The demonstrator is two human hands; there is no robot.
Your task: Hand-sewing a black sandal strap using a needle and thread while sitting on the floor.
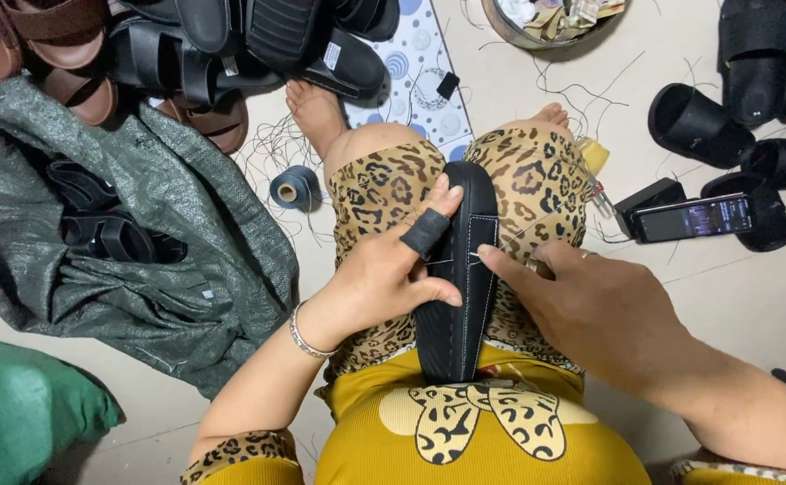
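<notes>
You sit on the floor with a black sandal sole (pixel 461 278) standing on its edge along your lap, between your knees, its toe end pointing away from you. Take that sole as your landmark.

Your left hand (pixel 384 274) wraps around the sole's left side: the thumb presses its near flank, the fingers curl over the top edge, and the index finger wears a black finger guard (pixel 425 232). It has a firm, closed hold on the sole.

Your right hand (pixel 591 305) sits just to the right of the sole, fingertips pinched together at the stitched edge. Whatever they pinch is too small to make out; a thin thread (pixel 537 224) runs off from that spot across your right knee.

Left of the sole, beyond your left knee, a spool of dark thread (pixel 292 189) lies on the floor, and further left a grey-green woven sack (pixel 186 233) holds more black straps. Ahead of the sole, a pile of black and brown sandals (pixel 186 54) is heaped. To the right of the sole a phone (pixel 691 218) lies with its screen lit, near several black sandal uppers (pixel 698 126).
</notes>
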